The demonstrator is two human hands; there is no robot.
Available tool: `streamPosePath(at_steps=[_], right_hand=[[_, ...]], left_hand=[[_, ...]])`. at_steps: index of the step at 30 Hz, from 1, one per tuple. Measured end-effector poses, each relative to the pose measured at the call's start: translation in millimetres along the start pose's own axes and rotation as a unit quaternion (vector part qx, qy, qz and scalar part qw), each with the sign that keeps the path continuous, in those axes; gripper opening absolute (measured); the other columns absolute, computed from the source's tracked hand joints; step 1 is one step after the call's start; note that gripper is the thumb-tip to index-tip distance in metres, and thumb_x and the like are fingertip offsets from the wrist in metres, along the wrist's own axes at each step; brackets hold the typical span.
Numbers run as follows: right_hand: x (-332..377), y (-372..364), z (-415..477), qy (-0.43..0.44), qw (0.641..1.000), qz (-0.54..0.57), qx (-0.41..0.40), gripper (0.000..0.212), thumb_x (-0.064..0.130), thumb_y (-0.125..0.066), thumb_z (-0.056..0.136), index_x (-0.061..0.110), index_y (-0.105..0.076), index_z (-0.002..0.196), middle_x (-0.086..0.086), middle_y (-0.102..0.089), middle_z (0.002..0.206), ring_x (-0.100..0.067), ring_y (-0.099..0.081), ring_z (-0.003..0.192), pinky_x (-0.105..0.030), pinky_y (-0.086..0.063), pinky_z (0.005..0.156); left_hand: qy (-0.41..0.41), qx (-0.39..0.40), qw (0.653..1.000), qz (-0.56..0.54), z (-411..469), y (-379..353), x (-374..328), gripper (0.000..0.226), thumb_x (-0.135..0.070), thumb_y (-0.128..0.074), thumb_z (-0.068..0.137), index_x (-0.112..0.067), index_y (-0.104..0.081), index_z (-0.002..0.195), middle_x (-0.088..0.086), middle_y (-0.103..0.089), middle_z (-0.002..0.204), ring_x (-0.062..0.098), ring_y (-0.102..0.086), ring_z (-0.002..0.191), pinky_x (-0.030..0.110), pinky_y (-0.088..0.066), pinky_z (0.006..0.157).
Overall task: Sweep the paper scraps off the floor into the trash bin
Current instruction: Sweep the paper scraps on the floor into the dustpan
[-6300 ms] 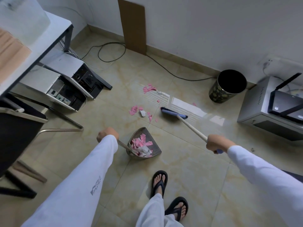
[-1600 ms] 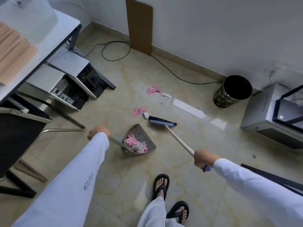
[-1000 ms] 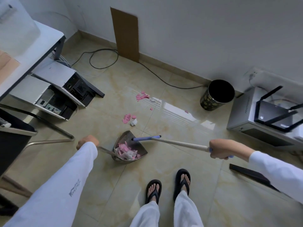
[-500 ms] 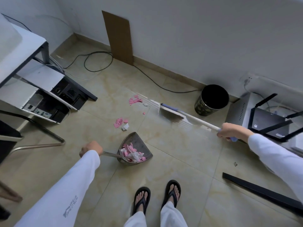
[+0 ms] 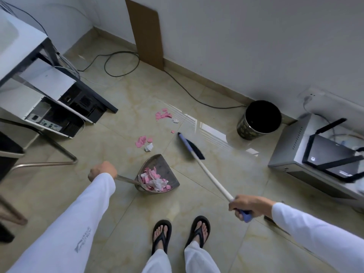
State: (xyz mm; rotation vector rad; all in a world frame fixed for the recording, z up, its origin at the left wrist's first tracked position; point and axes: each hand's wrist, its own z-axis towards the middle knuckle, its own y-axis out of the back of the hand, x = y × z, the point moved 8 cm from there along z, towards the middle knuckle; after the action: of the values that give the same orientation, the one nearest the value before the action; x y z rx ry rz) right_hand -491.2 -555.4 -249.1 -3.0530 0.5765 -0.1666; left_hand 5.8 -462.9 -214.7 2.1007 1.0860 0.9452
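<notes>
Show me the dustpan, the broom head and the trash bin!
dustpan (image 5: 157, 163), head view, on its bare metal bottom.
broom head (image 5: 195, 149), head view, on the dark bristles.
trash bin (image 5: 249, 133), head view, on its patterned outer wall.

A grey metal dustpan sat near centre, heaped with pink and white paper scraps. Loose scraps lay just beyond it, a second cluster farther off. A blue-headed broom slanted to its right. The black trash bin stood upright, far right.
</notes>
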Motion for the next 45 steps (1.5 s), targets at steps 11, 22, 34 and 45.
streamPosePath(at_steps=[11, 22, 34, 45], right_hand=[[15.2, -33.0, -39.0, 0.015, 0.958, 0.261, 0.121, 0.020, 0.005, -0.040, 0.093, 0.016, -0.037, 0.077, 0.007, -0.027, 0.045, -0.005, -0.024, 0.029, -0.013, -0.021, 0.030], [83.5, 20.7, -91.4, 0.082, 0.987, -0.030, -0.134, 0.020, 0.010, -0.053, 0.094, -0.005, -0.054, 0.107, -0.005, -0.049, 0.059, -0.009, -0.041, 0.040, -0.017, -0.036, 0.038], [172.0, -64.9, -58.8, 0.021, 0.958, -0.189, -0.214, 0.020, 0.013, -0.049, 0.094, -0.001, -0.054, 0.107, -0.002, -0.055, 0.061, -0.011, -0.049, 0.044, -0.018, -0.041, 0.041], [195.4, -164.4, -54.3, -0.016, 0.904, -0.395, -0.164, 0.015, 0.002, -0.038, 0.083, 0.008, -0.047, 0.094, -0.002, -0.049, 0.058, -0.009, -0.045, 0.025, -0.020, -0.034, 0.029]], left_hand=[[0.014, 0.016, 1.000, -0.017, 15.0, -1.2, 15.0, 0.023, -0.023, -0.055, 0.089, -0.009, -0.074, 0.089, 0.007, -0.073, 0.096, 0.028, -0.063, 0.089, 0.029, -0.042, 0.069], [0.005, 0.068, 0.997, -0.028, 37.9, 13.3, 65.0, 0.017, -0.026, -0.059, 0.087, -0.013, -0.067, 0.078, 0.000, -0.067, 0.068, 0.020, -0.062, 0.077, 0.024, -0.044, 0.069], [-0.021, 0.100, 0.992, -0.072, 138.2, 43.5, 153.2, 0.030, -0.032, -0.052, 0.093, -0.011, -0.062, 0.075, -0.002, -0.072, 0.069, 0.020, -0.065, 0.077, 0.028, -0.052, 0.090], [-0.053, 0.067, 0.996, 0.013, 190.7, 63.0, 154.7, 0.027, -0.016, -0.050, 0.082, -0.013, -0.077, 0.088, 0.001, -0.074, 0.096, 0.024, -0.068, 0.092, 0.027, -0.046, 0.069]])
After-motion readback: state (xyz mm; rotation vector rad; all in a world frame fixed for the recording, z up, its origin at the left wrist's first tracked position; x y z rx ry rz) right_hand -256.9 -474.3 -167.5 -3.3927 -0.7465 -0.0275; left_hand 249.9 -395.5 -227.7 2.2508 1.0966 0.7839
